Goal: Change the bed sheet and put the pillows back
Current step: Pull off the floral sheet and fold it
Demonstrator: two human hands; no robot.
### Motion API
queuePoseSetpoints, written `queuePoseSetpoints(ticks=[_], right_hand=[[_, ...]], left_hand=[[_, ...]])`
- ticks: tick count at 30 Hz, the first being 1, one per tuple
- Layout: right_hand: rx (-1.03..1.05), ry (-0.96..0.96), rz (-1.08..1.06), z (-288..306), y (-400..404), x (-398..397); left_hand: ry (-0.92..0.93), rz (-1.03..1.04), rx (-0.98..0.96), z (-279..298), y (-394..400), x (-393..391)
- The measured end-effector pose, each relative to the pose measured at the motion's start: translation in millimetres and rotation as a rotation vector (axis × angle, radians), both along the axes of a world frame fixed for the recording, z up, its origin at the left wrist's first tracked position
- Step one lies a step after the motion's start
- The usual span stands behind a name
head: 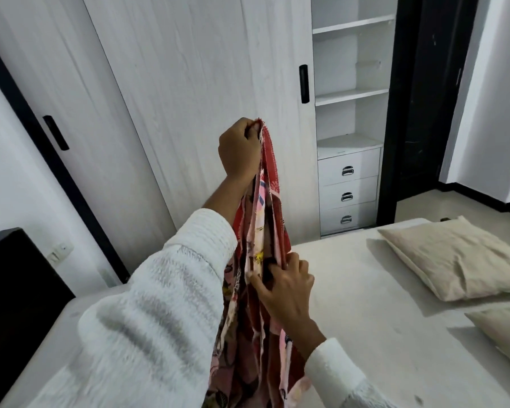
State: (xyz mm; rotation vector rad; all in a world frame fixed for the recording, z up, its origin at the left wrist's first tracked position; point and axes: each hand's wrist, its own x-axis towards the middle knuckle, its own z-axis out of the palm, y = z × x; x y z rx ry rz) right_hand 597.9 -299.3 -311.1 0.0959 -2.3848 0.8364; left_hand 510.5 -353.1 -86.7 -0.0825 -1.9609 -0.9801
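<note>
Left hand (239, 148) grips bed sheet (262, 237) top; right hand (286, 282) pinches folds above mattress (365, 290).

Two white, ribbed, fuzzy knit sleeves (165, 293), bare grips beyond the cuffs.

white wardrobe (171, 83) | open shelves (352, 95) | three drawers (348, 195)

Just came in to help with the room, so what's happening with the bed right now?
A person holds up a bunched red and pink patterned sheet: the left hand grips its top edge and the right hand pinches the folds lower down. The mattress lies bare, with two beige pillows at its far side. The sheet is not yet spread.
</note>
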Motion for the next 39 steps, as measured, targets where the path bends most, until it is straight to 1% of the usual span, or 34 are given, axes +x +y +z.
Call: queuePoseSetpoints(ticks=[3, 5, 9, 11, 14, 17, 19, 23, 25, 26, 27, 29, 31, 32, 33, 34, 35, 36, 37, 39], right_hand=[[0.107, -0.354, 0.113, -5.2, 3.9, -1.3], [0.133, -0.491, 0.137, -11.8, 10.6, -6.5], [0.111, -0.604, 0.073, -36.6, 24.4, -16.3], [0.116, -0.676, 0.084, -55.1, 31.4, -17.4], [0.071, -0.85, 0.15, -85.4, 44.4, -17.2], [0.099, -1.042, 0.13, -110.9, 62.9, -11.7], [0.105, -1.103, 0.123, -120.5, 77.0, -2.0], [-0.027, -1.153, 0.13, -155.4, 99.1, 1.9], [-0.169, -1.087, 0.107, -200.5, 111.4, -14.8], [-0.235, -1.027, 0.071, -211.1, 116.8, -20.1], [-0.322, -0.962, 0.019, -207.0, 120.5, -20.2], [-0.558, -0.849, -0.085, -165.0, 124.0, -8.2], [-1.065, -0.75, -0.166, -142.8, 128.7, -7.8], [-1.288, -0.738, -0.128, -137.7, 133.0, -8.7], [-1.479, -0.738, -0.074, -134.2, 138.2, -9.3], [-1.625, -0.761, -0.006, -129.4, 143.5, -9.6], [-1.734, -0.824, 0.036, -123.6, 147.7, -7.4], [-1.808, -0.877, 0.082, -121.9, 150.4, -5.8], [-1.825, -0.91, 0.113, -118.8, 151.2, -2.4], [-1.728, -0.884, 0.091, -121.0, 151.2, -5.1]], left_hand=[[0.03, 0.089, 0.024, 22.0, -11.1, -4.5], [0.041, 0.135, 0.052, 35.4, -22.7, -7.9], [0.055, 0.202, 0.038, 43.0, -32.8, -12.2], [0.056, 0.218, 0.039, 38.1, -29.2, -12.4], [0.064, 0.219, 0.048, 32.4, -27.8, -13.4], [0.066, 0.245, 0.064, 36.2, -33.7, -14.6], [0.053, 0.27, 0.049, 40.6, -37.1, -16.0], [0.028, 0.3, 0.038, 42.1, -41.5, -17.4], [0.012, 0.307, 0.04, 38.6, -44.8, -18.0], [0.008, 0.306, 0.045, 36.5, -47.1, -18.4], [0.007, 0.303, 0.053, 35.1, -49.8, -18.3], [0.0, 0.309, 0.072, 33.4, -55.5, -17.9], [-0.009, 0.34, 0.094, 32.1, -64.0, -17.4], [-0.012, 0.359, 0.1, 31.5, -69.0, -17.0], [-0.009, 0.372, 0.103, 31.2, -73.8, -16.1], [-0.001, 0.382, 0.099, 31.2, -78.4, -15.5], [0.008, 0.387, 0.089, 32.1, -82.3, -15.2], [0.014, 0.39, 0.078, 33.6, -85.7, -15.0], [0.018, 0.393, 0.067, 35.7, -88.4, -14.5], [0.015, 0.401, 0.059, 39.6, -92.8, -14.0]])
